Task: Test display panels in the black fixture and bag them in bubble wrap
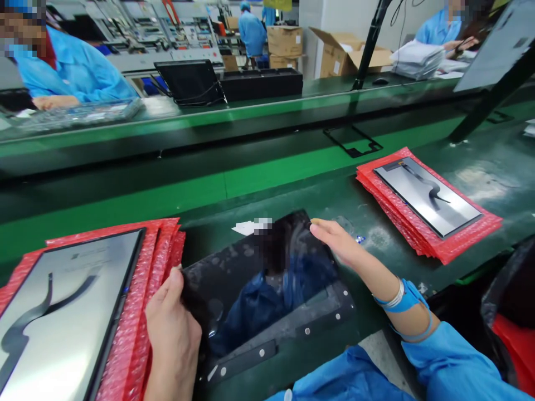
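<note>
Black glossy panel (259, 278) lies flat on the green tabletop (376, 239), directly in front of the person, and it sits on a dark frame with small silver screws (317, 320). Its surface is like a mirror and shows a reflection in blue work clothes. Both hands are on this panel and well apart from each other. The left hand (171, 328) grips the near left corner, with the thumb on top of the glass. The right hand (338, 239) lies open with flat fingers on the far right corner; on its wrist there is a blue strap (403, 301).

Just left of the panel lies a stack of red bubble-wrap bags (146, 289), and on top of it a grey panel with a flat cable (62, 312). On the right, well apart, a second red stack (443, 245) carries a similar grey panel (426, 195). Behind runs a green conveyor belt (167, 195). On the far side, a person in a blue coat (75, 72) works at a clear tray (79, 114).
</note>
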`<state>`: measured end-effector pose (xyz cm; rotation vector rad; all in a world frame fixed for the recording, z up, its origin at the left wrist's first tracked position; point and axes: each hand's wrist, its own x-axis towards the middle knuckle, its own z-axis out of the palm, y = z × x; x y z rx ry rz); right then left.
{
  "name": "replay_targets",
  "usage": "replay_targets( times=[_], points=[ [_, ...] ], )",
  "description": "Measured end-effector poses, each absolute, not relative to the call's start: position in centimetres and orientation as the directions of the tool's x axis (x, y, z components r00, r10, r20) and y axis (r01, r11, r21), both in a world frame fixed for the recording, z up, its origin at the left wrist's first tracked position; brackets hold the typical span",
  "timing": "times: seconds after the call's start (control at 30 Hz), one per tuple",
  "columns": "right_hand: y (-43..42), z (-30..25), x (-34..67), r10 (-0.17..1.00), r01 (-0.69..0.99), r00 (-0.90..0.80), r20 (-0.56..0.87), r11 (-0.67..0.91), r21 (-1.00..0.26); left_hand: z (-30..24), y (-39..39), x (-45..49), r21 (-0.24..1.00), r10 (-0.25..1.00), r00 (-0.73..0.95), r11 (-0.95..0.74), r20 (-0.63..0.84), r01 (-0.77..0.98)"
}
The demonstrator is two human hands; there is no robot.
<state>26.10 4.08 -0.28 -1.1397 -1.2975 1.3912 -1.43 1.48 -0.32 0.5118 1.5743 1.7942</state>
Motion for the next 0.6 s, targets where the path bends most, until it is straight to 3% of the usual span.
replay_targets(
  times=[0.13,0.2,0.43,0.6],
  points=[
    [3.7,1.0,27.3,0.897,-0.039,-0.425,-0.124,-0.155,-0.987,-0.2,1.5,-1.1,0.941,0.695,-0.689,-0.054,-0.205,-0.335],
    [3.5,1.0,27.4,0.884,-0.069,-0.448,-0.135,-0.185,-0.98,-0.3,1.5,-1.0,0.936,0.689,-0.692,-0.055,-0.217,-0.348],
    [3.8,-0.1,27.1,0.94,-0.157,-0.317,-0.126,-0.183,-0.971,-0.5,1.8,-1.2,0.946,0.748,-0.636,-0.031,-0.192,-0.322],
    [4.6,-0.5,28.0,0.985,-0.214,-0.114,-0.129,-0.151,-0.965,0.5,1.1,-0.3,0.93,0.929,-0.282,0.137,-0.24,-0.341]
  ],
)
